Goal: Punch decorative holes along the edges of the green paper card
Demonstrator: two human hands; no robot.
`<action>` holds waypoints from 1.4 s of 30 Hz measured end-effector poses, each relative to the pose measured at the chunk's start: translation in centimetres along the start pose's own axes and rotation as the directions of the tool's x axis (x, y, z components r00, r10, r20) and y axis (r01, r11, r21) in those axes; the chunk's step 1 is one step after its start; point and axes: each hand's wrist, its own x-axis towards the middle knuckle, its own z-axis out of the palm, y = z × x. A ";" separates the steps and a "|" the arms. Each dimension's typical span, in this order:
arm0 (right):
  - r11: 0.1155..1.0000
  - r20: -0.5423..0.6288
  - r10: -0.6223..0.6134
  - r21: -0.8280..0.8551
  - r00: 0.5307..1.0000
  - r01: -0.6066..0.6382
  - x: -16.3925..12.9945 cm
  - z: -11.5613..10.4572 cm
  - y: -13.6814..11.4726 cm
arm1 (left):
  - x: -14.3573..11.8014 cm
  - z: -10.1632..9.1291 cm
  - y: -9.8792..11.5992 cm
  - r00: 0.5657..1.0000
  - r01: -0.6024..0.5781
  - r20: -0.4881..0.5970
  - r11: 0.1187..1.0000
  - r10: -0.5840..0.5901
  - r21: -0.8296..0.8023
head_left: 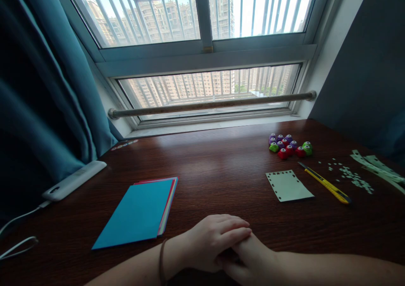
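I see both hands at the near edge of the desk [221, 172]. My left hand [211, 241] lies over the right hand [249, 260], fingers straight and pressed together, holding nothing. Right hand's fingers are mostly covered by the left, so can't tell how they sit.

Landmark = the pale green card [288, 186] w/ punched holes along its edges, lying flat just beyond and to the right of the hands, not touched. Right beside the card: yellow utility knife [325, 183], lying diagonal. Beyond the card, nearer the window [205, 87]: cluster of small coloured punches [288, 146]. Further right of the knife: paper confetti [351, 176] and green paper strips [379, 168]. Well left of the card: stack of coloured paper [139, 212], blue sheet on top. Far left of that, a white device [74, 179] w/ cable, by the teal curtain [47, 87]. Nothing lies btwn hands and card.
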 end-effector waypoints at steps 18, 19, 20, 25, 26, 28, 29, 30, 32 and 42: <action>1.000 -0.032 -0.026 0.017 0.999 0.027 0.1 0.1 -0.1 | 0.0 0.0 0.1 1.000 -0.003 -0.014 1.000 0.003 -0.007; 0.999 -0.032 -0.024 0.023 0.999 0.025 0.1 0.0 -0.2 | 0.0 0.0 0.1 1.000 -0.003 -0.015 1.000 0.002 -0.007; 0.999 -0.031 -0.022 0.030 0.999 0.023 0.2 0.0 -0.3 | 0.0 0.0 0.0 1.000 -0.002 -0.015 1.000 0.002 -0.007; 0.999 -0.025 -0.019 0.030 0.999 0.020 0.3 -0.1 -0.5 | -0.1 0.1 0.0 1.000 -0.002 -0.015 1.000 0.002 -0.005; 0.999 -0.029 -0.022 0.031 0.999 0.023 0.3 -0.1 -0.5 | -0.1 0.1 0.0 1.000 -0.003 -0.015 1.000 0.003 -0.004; 0.999 -0.033 -0.029 0.031 0.999 0.030 0.3 -0.1 -0.5 | -0.1 0.1 -0.1 1.000 -0.006 -0.016 1.000 0.006 -0.006; 0.999 -0.034 -0.031 0.030 0.999 0.032 0.3 -0.1 -0.6 | -0.1 0.1 -0.1 1.000 -0.008 -0.017 1.000 0.008 -0.007; 0.999 -0.035 -0.032 0.029 0.999 0.034 0.3 -0.1 -0.6 | -0.1 0.1 -0.1 1.000 -0.009 -0.018 1.000 0.009 -0.008; 0.999 -0.038 -0.027 0.023 0.999 0.028 0.2 -0.1 -0.6 | -0.1 0.1 -0.1 1.000 -0.011 -0.019 1.000 0.011 -0.007; 1.000 -0.024 -0.013 0.002 1.000 0.013 0.3 0.0 -0.4 | -0.1 0.0 0.0 1.000 -0.008 -0.012 1.000 0.008 0.005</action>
